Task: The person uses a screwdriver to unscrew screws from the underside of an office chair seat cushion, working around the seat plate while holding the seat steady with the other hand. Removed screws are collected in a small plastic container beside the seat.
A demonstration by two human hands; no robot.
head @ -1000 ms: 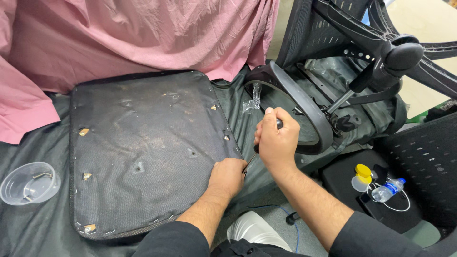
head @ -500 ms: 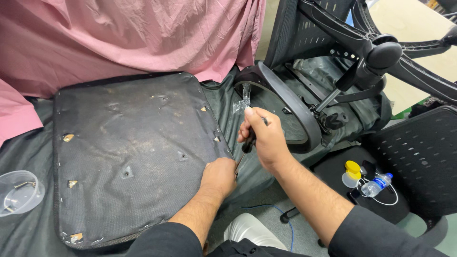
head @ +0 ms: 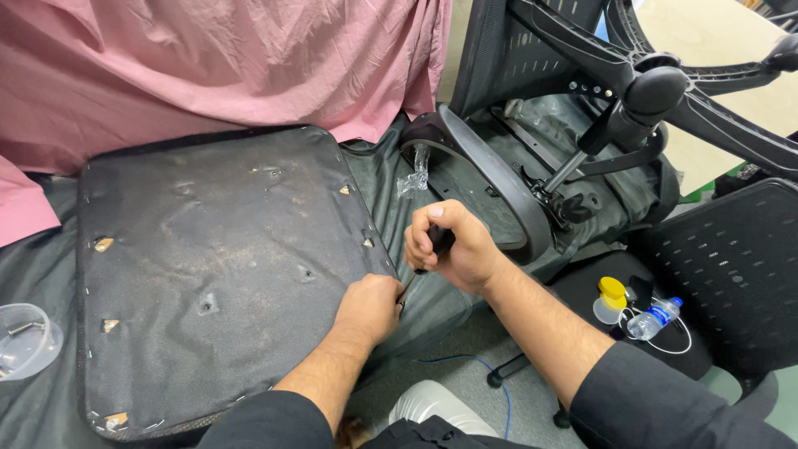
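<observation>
Black fabric covers the underside of an upturned seat cushion point(head: 220, 274), which lies flat on a dark sheet, its edge lined with staples and a few torn spots showing pale foam. The right hand point(head: 453, 248) is clenched in a fist around the dark handle of a screwdriver point(head: 426, 259), forearm angled up from the lower right, wrist bent so the shaft slants down and left toward the cushion's right edge. The left hand point(head: 370, 309) rests knuckles-up at that same edge, fingers curled and pinching the fabric just where the tool's tip meets it. Pink cloth point(head: 216, 71) is draped behind the cushion. An overturned office chair base point(head: 648, 91) lies to the right, and a clear plastic cup point(head: 25, 339) sits at the far left.
</observation>
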